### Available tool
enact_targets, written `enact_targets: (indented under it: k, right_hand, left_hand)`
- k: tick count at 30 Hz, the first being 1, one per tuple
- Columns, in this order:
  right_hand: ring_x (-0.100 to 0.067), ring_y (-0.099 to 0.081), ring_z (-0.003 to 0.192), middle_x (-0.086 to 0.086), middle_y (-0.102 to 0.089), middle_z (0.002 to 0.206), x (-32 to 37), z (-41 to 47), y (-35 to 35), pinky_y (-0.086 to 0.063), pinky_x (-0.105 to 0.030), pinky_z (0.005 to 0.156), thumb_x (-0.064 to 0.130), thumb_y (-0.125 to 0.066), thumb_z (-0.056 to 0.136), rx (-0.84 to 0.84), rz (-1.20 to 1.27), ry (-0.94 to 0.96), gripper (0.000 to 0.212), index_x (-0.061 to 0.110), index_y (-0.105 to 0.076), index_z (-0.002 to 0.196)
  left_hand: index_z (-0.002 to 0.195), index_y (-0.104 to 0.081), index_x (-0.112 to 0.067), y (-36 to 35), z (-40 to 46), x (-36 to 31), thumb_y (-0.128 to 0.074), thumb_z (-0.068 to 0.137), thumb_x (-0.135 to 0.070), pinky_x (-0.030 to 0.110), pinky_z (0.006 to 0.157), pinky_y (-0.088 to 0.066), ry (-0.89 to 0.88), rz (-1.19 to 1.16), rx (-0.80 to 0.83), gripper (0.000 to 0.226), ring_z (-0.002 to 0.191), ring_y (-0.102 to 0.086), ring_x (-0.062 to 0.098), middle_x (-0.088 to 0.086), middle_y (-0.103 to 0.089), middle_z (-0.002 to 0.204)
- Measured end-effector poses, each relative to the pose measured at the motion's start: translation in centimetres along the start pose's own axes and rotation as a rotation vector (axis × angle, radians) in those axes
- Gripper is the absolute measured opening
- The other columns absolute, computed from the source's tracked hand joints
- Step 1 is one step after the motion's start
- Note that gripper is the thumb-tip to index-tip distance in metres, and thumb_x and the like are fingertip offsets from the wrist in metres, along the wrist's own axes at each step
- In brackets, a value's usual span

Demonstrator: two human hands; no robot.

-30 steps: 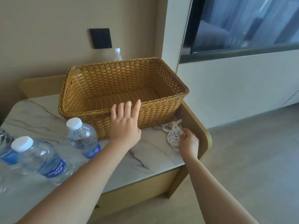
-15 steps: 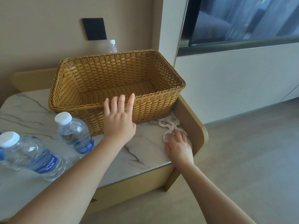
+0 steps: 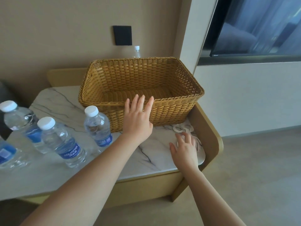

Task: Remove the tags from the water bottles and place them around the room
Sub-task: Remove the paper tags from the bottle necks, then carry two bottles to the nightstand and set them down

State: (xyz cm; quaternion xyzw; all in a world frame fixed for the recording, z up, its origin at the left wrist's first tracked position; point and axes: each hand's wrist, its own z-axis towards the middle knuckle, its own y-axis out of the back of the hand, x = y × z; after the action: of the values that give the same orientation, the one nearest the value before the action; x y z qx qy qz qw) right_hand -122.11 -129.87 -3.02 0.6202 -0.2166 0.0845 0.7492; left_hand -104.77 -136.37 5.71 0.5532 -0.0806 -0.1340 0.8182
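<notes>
While the right hand point(image 3: 185, 150) half hides the tags point(image 3: 183, 128), both hands' fingers lie straight.

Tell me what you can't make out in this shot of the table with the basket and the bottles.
Head view:
- Tags: mostly covered by the right hand; their number and print unreadable.
- Bottle behind the basket: only cap and neck show above the basket rim.
- Leftmost bottle: cut off by the frame's left edge.
- Left hand: whether it touches the basket is unclear.
- Dark object at far left: cropped, unidentifiable.
</notes>
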Motion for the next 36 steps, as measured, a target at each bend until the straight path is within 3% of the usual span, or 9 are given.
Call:
enact_targets:
  k: [8, 12, 16, 21, 24, 27, 29, 31, 36]
  right_hand:
    - [-0.026, -0.039, 0.126, -0.008, -0.044, 0.135, 8.8, 0.9, 2.4, -0.038, -0.03, 0.09, 0.026, -0.057, 0.092, -0.054, 0.287, 0.265, 0.041, 0.012, -0.053, 0.13]
    - [-0.024, -0.047, 0.12, -0.005, -0.048, 0.126, 14.5, 0.4, 2.3, -0.035, -0.024, 0.087, 0.024, -0.063, 0.088, 0.004, 0.503, 0.375, 0.043, 0.014, -0.054, 0.129]
    - [-0.014, -0.045, 0.119, -0.001, -0.048, 0.125, 19.3, -0.6, 1.2, -0.031, -0.017, 0.09, 0.038, -0.069, 0.082, 0.025, 0.634, 0.426, 0.062, 0.013, -0.046, 0.134]
    - [-0.016, -0.04, 0.125, -0.002, -0.043, 0.133, 22.4, -1.0, -0.4, -0.032, -0.024, 0.095, 0.043, -0.073, 0.077, 0.047, 0.693, 0.37, 0.078, 0.017, -0.037, 0.141]
    - [-0.011, -0.035, 0.125, -0.002, -0.043, 0.134, 23.2, -1.0, -1.4, -0.036, -0.028, 0.097, 0.035, -0.075, 0.077, 0.061, 0.672, 0.358, 0.074, 0.018, -0.039, 0.139]
    - [-0.005, -0.033, 0.122, -0.002, -0.043, 0.132, 23.6, -1.0, -2.0, -0.034, -0.017, 0.088, 0.032, -0.077, 0.075, 0.064, 0.662, 0.365, 0.072, 0.018, -0.042, 0.136]
    - [-0.008, -0.039, 0.119, 0.001, -0.048, 0.126, 23.7, -1.0, -2.4, -0.034, -0.01, 0.08, 0.03, -0.078, 0.074, 0.057, 0.678, 0.347, 0.067, 0.019, -0.045, 0.131]
    - [-0.011, -0.051, 0.109, 0.006, -0.056, 0.115, 23.6, -1.1, -2.7, -0.038, -0.015, 0.076, 0.031, -0.078, 0.073, 0.063, 0.692, 0.311, 0.06, 0.024, -0.047, 0.124]
    - [0.004, -0.054, 0.091, 0.016, -0.059, 0.103, 23.6, -1.1, -2.8, -0.037, -0.003, 0.067, 0.03, -0.081, 0.067, 0.088, 0.676, 0.265, 0.059, 0.038, -0.042, 0.11]
  left_hand:
    - [0.123, -0.061, -0.004, 5.9, -4.7, 1.5, -0.061, 0.077, -0.006, 0.057, 0.109, -0.032, 0.12, -0.242, -0.372, 0.046, 0.126, -0.051, 0.034, 0.014, -0.06, 0.126]
    - [0.118, -0.062, -0.005, 8.9, -7.4, 5.1, -0.062, 0.079, -0.008, 0.05, 0.093, -0.044, 0.222, -0.234, -0.533, 0.039, 0.113, -0.055, 0.033, 0.014, -0.062, 0.118]
    - [0.124, -0.055, -0.002, 9.7, -10.3, 9.6, -0.064, 0.081, -0.017, 0.05, 0.092, -0.045, 0.367, -0.232, -0.671, 0.046, 0.11, -0.054, 0.033, 0.017, -0.057, 0.118]
    - [0.137, -0.044, -0.005, 7.8, -12.1, 14.1, -0.081, 0.073, -0.034, 0.041, 0.096, -0.045, 0.531, -0.409, -0.558, 0.079, 0.117, -0.05, 0.026, 0.014, -0.051, 0.127]
    - [0.143, -0.036, -0.025, 6.5, -12.1, 15.4, -0.083, 0.069, -0.042, 0.027, 0.097, -0.042, 0.635, -0.714, -0.41, 0.089, 0.123, -0.044, 0.008, -0.004, -0.047, 0.136]
    - [0.136, -0.04, -0.035, 5.3, -12.1, 16.6, -0.084, 0.066, -0.044, 0.013, 0.093, -0.035, 0.687, -0.85, -0.368, 0.083, 0.113, -0.041, -0.015, -0.027, -0.049, 0.128]
    - [0.125, -0.048, -0.034, 4.5, -12.4, 17.1, -0.087, 0.064, -0.041, 0.021, 0.092, -0.044, 0.748, -0.928, -0.365, 0.073, 0.102, -0.051, -0.009, -0.028, -0.055, 0.114]
    - [0.11, -0.054, -0.032, 3.9, -12.8, 17.2, -0.088, 0.058, -0.044, 0.029, 0.087, -0.05, 0.802, -1.027, -0.363, 0.063, 0.092, -0.061, 0.002, -0.015, -0.065, 0.101]
    - [0.106, -0.056, -0.031, 3.0, -13.0, 18.4, -0.082, 0.049, -0.054, 0.022, 0.08, -0.05, 0.742, -1.136, -0.298, 0.066, 0.09, -0.066, 0.004, -0.009, -0.069, 0.096]
